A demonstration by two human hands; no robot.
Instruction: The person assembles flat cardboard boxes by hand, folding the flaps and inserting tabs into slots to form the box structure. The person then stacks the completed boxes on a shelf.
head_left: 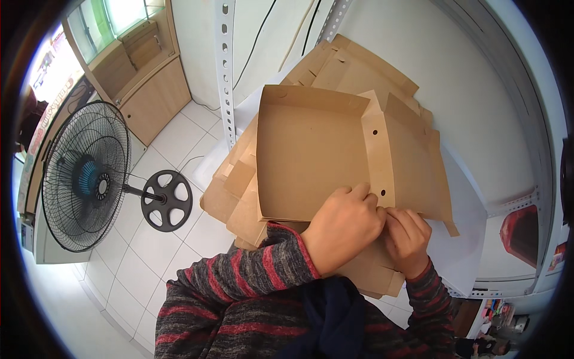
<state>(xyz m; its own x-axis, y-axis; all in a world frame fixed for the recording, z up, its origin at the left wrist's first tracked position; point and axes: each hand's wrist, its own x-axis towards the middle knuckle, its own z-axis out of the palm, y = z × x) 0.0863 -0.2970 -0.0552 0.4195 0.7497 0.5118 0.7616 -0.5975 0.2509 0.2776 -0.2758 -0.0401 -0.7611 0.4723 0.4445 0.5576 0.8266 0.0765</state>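
Observation:
A brown cardboard box (314, 140) lies before me with its tray part folded up and its lid (415, 158) spread out to the right. Along the fold between the two are two small dark holes. My left hand (350, 224) reaches over the near wall, its fingers closed on the box's near corner beside the fold. Right against it, my right hand (408, 238) pinches the same corner from the lid side. Between the hands, the fingertips hide the exact flap they hold. Flat cardboard blanks (365, 69) lie stacked under the box and stick out around it.
The stack rests on a white surface (460, 239) beside a perforated metal post (226, 72). To the left a black standing fan (101, 185) with a round base (166, 200) stands on white floor tiles. A wooden cabinet (158, 99) is behind it. A red object (519, 235) is at the right.

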